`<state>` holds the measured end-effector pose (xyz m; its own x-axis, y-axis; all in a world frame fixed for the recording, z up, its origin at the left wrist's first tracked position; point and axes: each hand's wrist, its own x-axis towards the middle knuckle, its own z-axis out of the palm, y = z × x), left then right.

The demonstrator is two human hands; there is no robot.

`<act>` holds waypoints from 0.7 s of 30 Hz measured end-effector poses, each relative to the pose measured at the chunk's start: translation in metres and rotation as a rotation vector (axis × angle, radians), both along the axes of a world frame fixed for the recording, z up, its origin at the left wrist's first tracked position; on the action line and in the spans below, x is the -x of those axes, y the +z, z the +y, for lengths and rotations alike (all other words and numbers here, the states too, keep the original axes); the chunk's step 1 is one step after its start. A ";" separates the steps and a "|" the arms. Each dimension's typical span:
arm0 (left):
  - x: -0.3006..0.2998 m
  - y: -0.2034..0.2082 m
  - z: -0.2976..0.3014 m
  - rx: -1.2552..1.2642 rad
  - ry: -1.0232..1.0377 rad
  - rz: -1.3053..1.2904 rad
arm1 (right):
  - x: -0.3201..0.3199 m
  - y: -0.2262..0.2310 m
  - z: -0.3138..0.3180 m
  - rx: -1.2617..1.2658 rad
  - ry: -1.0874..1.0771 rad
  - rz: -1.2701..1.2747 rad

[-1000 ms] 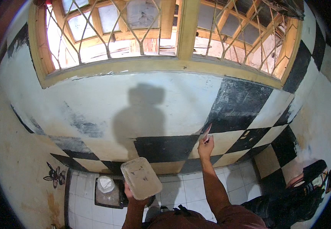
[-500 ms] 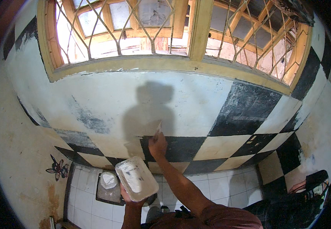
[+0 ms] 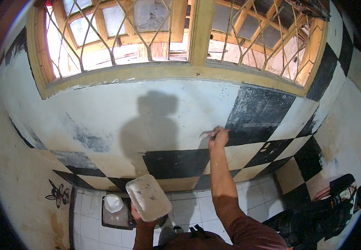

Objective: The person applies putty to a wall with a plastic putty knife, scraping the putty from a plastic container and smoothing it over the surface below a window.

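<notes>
A scraper [image 3: 207, 134], pinched in the fingers of the right hand [image 3: 219, 136], has swung rightward, shifting the work to the white wall [image 3: 188, 108] beside a black square [image 3: 259, 114]; the left hand [image 3: 136, 213], fingers mostly hidden, supports a smeared tray [image 3: 149, 198] lower down.

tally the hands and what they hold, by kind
Hands: 2 (left hand, right hand)
Shallow pale container: 1, in the left hand
Thin tool: 1, in the right hand
Total: 4
</notes>
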<state>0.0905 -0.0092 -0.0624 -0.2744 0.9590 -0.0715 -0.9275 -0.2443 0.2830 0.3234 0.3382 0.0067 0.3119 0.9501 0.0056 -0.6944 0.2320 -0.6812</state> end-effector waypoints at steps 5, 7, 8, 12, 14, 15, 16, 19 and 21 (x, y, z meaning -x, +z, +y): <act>0.009 0.005 -0.013 0.045 0.098 0.239 | 0.018 0.053 -0.064 -0.110 -0.058 0.132; 0.014 -0.013 -0.010 0.020 0.061 0.227 | 0.012 0.034 -0.092 -0.120 -0.119 -0.074; 0.014 -0.017 -0.008 -0.006 0.021 0.214 | 0.005 0.020 -0.100 -0.100 -0.139 -0.195; 0.011 -0.016 -0.010 0.021 0.006 0.010 | -0.038 -0.063 -0.083 -0.004 -0.151 -0.670; 0.015 -0.014 -0.014 0.007 -0.003 0.079 | -0.040 -0.074 -0.072 0.059 -0.603 -1.202; 0.015 -0.013 -0.015 0.004 0.003 0.079 | -0.031 -0.079 -0.060 0.053 -0.600 -1.201; 0.013 -0.013 -0.014 0.003 0.011 0.065 | -0.020 -0.087 -0.046 -0.019 -0.677 -1.183; 0.018 0.000 -0.024 0.021 0.066 0.103 | 0.078 -0.080 -0.046 -0.439 -0.543 -1.255; 0.010 0.006 -0.020 0.025 0.053 0.137 | 0.132 -0.094 -0.051 -0.428 -0.295 -1.566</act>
